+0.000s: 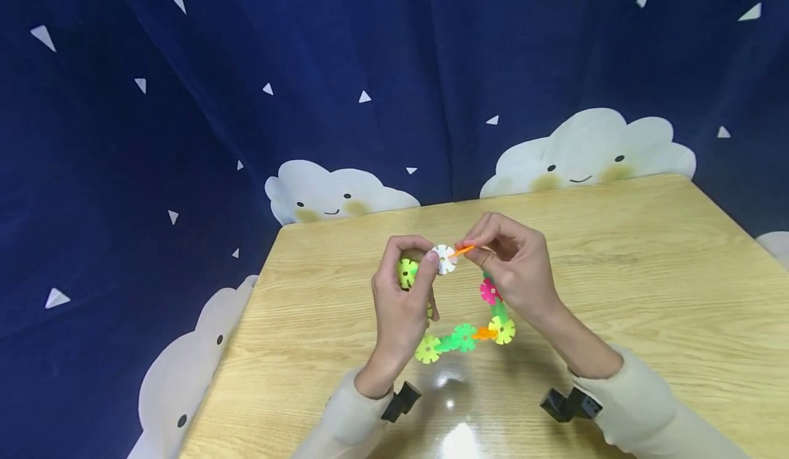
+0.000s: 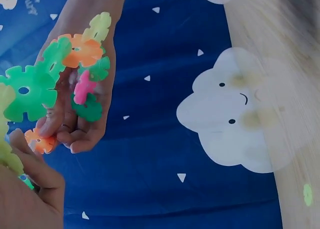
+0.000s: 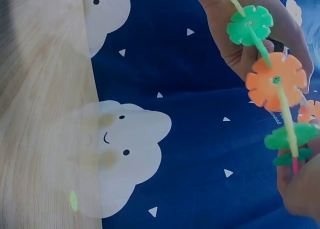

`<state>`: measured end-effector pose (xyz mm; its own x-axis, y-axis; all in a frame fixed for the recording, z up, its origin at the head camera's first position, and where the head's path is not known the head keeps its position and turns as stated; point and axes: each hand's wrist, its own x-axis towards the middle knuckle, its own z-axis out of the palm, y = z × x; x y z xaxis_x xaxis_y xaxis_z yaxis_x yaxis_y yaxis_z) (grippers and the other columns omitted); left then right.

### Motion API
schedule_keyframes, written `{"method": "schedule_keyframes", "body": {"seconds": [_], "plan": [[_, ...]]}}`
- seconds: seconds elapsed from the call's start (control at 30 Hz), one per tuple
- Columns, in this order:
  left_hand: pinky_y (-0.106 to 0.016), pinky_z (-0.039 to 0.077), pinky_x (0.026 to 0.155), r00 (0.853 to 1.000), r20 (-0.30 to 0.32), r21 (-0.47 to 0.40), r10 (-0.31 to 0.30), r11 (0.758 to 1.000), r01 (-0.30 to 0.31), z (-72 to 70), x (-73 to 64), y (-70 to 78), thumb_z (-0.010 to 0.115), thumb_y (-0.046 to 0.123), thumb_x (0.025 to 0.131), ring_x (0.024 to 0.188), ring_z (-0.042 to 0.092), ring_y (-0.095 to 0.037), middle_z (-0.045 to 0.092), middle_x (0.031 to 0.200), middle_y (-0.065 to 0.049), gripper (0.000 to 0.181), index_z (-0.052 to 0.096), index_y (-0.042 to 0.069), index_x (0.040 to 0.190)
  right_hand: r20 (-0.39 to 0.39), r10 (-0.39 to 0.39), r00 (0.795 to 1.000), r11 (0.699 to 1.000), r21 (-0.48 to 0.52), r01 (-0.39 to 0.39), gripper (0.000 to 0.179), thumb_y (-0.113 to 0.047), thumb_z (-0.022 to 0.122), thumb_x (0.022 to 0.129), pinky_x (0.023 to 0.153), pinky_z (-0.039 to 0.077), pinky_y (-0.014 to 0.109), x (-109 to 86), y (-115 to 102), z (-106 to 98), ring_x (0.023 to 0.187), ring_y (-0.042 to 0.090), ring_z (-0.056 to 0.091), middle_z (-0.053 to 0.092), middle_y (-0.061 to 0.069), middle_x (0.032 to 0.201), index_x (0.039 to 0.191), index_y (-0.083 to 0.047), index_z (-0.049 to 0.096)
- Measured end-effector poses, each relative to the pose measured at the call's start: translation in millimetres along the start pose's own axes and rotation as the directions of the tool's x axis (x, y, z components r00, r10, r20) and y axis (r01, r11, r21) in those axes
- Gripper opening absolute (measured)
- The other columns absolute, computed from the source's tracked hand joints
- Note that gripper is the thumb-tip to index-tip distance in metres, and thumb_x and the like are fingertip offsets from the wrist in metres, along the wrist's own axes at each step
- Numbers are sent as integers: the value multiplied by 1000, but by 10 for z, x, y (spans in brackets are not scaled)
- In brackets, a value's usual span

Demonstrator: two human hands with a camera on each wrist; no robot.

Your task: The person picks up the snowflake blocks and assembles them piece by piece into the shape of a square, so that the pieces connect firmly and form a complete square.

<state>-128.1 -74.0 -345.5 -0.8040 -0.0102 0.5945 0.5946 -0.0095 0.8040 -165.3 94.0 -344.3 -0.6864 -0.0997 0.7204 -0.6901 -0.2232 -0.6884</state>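
Both hands are raised over the wooden table with a chain of notched, flower-shaped plastic linking discs. My left hand (image 1: 397, 305) grips its left end, thumb on a white disc (image 1: 442, 260), with a yellow-green disc (image 1: 407, 274) between its fingers. My right hand (image 1: 520, 264) pinches an orange disc (image 1: 465, 249) between thumb and fingertips, its edge right at the white disc's rim. Below the hands the chain sags in a loop, with a green disc (image 1: 465, 338), a yellow disc (image 1: 502, 330) and a pink disc (image 1: 490, 290). The right wrist view shows another orange disc (image 3: 260, 81) in the chain.
The wooden table (image 1: 647, 294) extends around the hands. Behind it hangs a dark blue curtain (image 1: 345, 48) with white triangles and smiling clouds. A black camera mount (image 1: 401, 402) sits on the left wrist, another black mount (image 1: 570, 404) on the right.
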Motion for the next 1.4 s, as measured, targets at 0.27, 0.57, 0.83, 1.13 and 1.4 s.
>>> {"method": "schedule_keyframes", "body": {"seconds": [0.27,0.57,0.83,1.13,1.4], "plan": [[-41,58,46,993,78,9,-84,996,84,-44,4,-5,65,14,102,48,64,-35,71,92,-14,24,63,6,125,24,2,1000,1000,-30,-1,14,-2,78,91,84,58,26,56,6,-88,83,17,66,67,16,85,89,7,68],[-35,57,47,971,224,57,-86,996,75,-147,63,34,62,9,100,50,66,-25,72,107,-14,26,63,8,126,111,41,993,998,-58,-35,18,20,70,85,89,56,27,56,21,-100,84,21,64,69,5,85,90,3,72],[-33,50,38,982,170,102,-84,992,67,-123,49,35,72,16,97,39,56,-18,69,114,-6,22,66,12,118,152,11,988,995,-104,4,24,23,73,81,92,54,30,67,9,-61,88,21,66,71,-2,88,87,0,74],[-34,51,37,993,101,125,-57,991,44,-175,38,26,75,16,95,40,56,-18,70,106,-7,17,66,9,108,191,-6,982,986,-161,37,32,20,80,77,95,54,29,102,2,-83,99,21,63,71,6,95,97,-5,79],[-32,47,36,996,38,148,-80,986,73,-427,6,-16,74,15,95,39,55,-21,70,101,-7,15,66,9,106,109,58,992,977,-210,-34,16,12,72,90,97,53,26,142,132,-203,96,18,66,71,11,97,101,1,75]]}}
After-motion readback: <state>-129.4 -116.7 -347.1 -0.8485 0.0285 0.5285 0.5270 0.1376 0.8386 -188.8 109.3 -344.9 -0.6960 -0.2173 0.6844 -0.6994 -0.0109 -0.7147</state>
